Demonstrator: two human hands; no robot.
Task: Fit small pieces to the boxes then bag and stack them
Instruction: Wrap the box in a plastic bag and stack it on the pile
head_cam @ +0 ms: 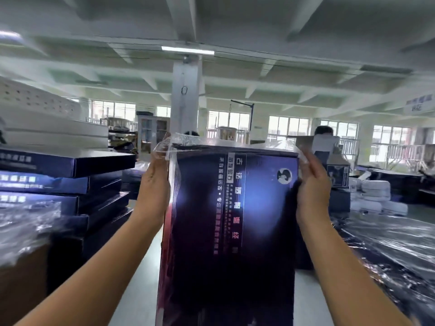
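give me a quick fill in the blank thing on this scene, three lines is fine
1. The box held upright sits inside a clear ____ bag.
2. The left hand grips the box's left edge; the right hand grips its ____ edge.
3. The stack of blue boxes stands on the person's ____ side.

Missing words: plastic; right; left

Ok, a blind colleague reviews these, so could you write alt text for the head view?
Two hands hold a dark purple printed box upright, the left hand and right hand each gripping the clear plastic bag at its top corners. Stacked dark blue boxes stand to the left in a windowed workshop.
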